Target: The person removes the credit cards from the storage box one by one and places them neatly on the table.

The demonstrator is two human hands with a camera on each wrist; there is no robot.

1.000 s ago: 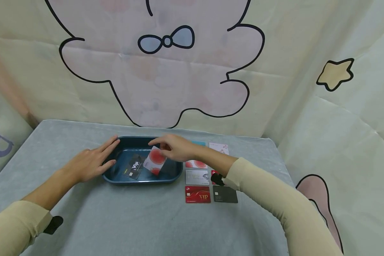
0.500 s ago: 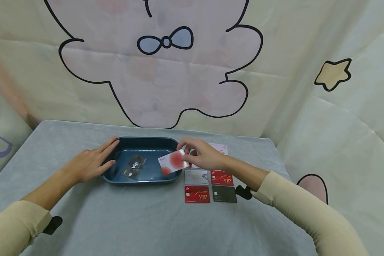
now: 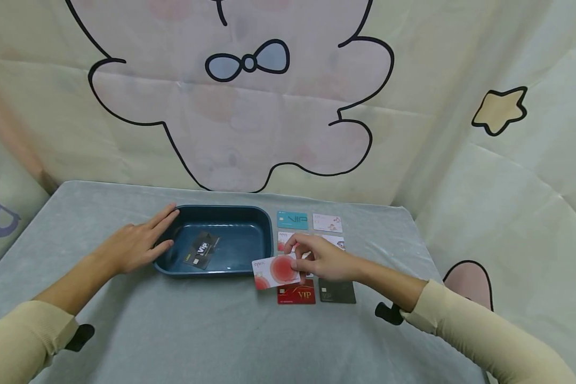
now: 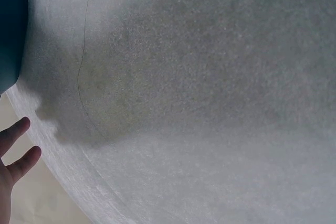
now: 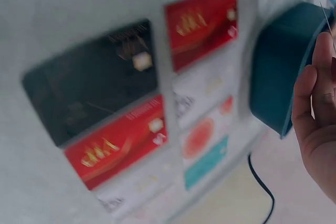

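Note:
My right hand (image 3: pixel 328 260) pinches a white card with red circles (image 3: pixel 273 271) between thumb and fingers. In the head view this card is held over the tray's front right corner and the laid-out cards, overlapping a red VIP card (image 3: pixel 296 294). My left hand (image 3: pixel 134 245) lies with extended fingers at the left rim of the blue tray (image 3: pixel 242 234). Inside the tray, a dark VIP card (image 3: pixel 202 250) lies slanted toward the left. In the right wrist view, the held card shows only as a thin edge beside the fingers (image 5: pixel 321 51).
Right of the tray, cards lie in two columns, including a teal card (image 3: pixel 292 220), a white patterned card (image 3: pixel 327 223) and a dark grey card (image 3: pixel 337 292). My right hand covers some of them. A grey cloth (image 3: pixel 173 330) covers the table; a printed curtain (image 3: pixel 249 128) hangs behind.
My right hand has lifted the red-circle card out of the tray and carried it right and nearer to me, past the tray's right edge. My left hand stays at the rim.

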